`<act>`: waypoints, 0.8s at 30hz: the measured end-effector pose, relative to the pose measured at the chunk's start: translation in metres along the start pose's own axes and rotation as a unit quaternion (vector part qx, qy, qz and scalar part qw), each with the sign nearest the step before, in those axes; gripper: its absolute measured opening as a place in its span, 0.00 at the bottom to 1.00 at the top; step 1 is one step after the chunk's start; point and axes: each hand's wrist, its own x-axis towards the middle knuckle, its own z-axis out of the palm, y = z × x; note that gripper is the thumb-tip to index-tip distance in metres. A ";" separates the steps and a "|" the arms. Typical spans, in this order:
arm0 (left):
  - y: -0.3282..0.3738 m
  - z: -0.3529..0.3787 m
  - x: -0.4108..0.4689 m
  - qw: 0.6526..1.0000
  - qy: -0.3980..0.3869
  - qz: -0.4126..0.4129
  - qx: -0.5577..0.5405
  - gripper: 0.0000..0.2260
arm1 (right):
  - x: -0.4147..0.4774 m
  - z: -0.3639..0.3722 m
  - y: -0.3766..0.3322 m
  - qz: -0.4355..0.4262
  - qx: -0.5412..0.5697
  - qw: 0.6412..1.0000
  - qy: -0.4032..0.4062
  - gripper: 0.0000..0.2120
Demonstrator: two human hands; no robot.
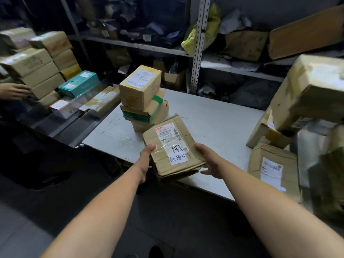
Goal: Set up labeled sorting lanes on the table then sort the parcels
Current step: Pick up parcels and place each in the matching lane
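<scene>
Both hands are on the same flat cardboard parcel (174, 148). The left hand (147, 161) is clamped on its left edge with the thumb lying over the taped top, and the right hand (208, 161) grips the right edge, thumb on top and fingers curled underneath. The parcel sits tilted over the near edge of the grey surface (214, 118); can't tell if its far end is touching down or hanging just above. It carries a printed shipping label, plus a white handwritten sticker (178, 157) reading 处理中, right between the two thumbs.

Just past the parcel, practically touching its far corner, is a stack of boxes (144, 101): a tall carton on top with its own handwritten white label (136, 83), green-taped ones below it.

Out beyond the right hand, more brown parcels (273, 166) lie at the surface's right end, with a big blurry carton (312, 94) leaning above them.

Off beyond the left hand, well apart, there's a pile of cardboard boxes (37, 67) and a teal box (79, 83), and someone else's hand (14, 91) is resting against that pile.

Farther back, metal shelves (199, 43) are stuffed with bags and cartons.
</scene>
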 end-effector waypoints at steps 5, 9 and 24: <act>0.022 0.062 -0.037 0.999 -0.030 0.019 0.023 0.37 | -0.045 -0.063 0.001 -0.023 0.071 0.996 -0.058 0.28; 0.019 0.120 -0.054 0.996 -0.066 0.004 0.051 0.40 | -0.085 -0.124 0.021 -0.034 0.068 0.995 -0.070 0.49; -0.012 0.275 -0.085 0.984 -0.152 0.009 0.092 0.40 | -0.151 -0.231 0.103 -0.087 0.230 0.969 -0.007 0.41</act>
